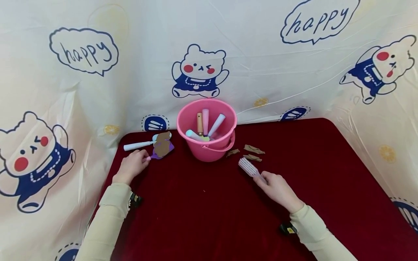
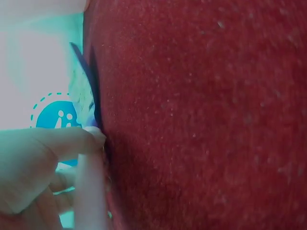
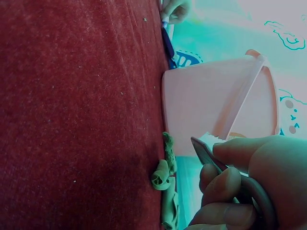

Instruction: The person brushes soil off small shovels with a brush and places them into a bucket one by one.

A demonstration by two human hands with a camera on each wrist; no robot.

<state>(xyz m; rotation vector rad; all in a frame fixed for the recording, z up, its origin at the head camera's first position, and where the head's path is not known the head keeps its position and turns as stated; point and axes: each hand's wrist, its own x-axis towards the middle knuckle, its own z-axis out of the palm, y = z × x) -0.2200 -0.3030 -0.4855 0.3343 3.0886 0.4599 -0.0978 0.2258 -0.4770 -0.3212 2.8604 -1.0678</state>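
At the table's left, my left hand [image 1: 133, 165] pinches the pink handle of a purple dustpan-like scoop [image 1: 171, 146], which has brown pieces [image 1: 162, 146] on it. Beside it lies a tool with a pale blue handle [image 1: 138, 145], its head partly covered by brown material. On the right, my right hand [image 1: 277, 188] grips a pale brush [image 1: 248, 167] by its handle, bristles facing up, just in front of some curled brown pieces [image 1: 253, 149]. The right wrist view shows the fingers wrapped round the brush handle [image 3: 261, 196], held above the cloth.
A pink bucket [image 1: 209, 154] stands at the back middle, its handle hanging at the front right. Several tool handles [image 1: 205, 121] stick up inside. Dark red cloth [image 1: 202, 217] covers the table, and a printed white curtain [image 1: 254, 65] hangs behind and at both sides.
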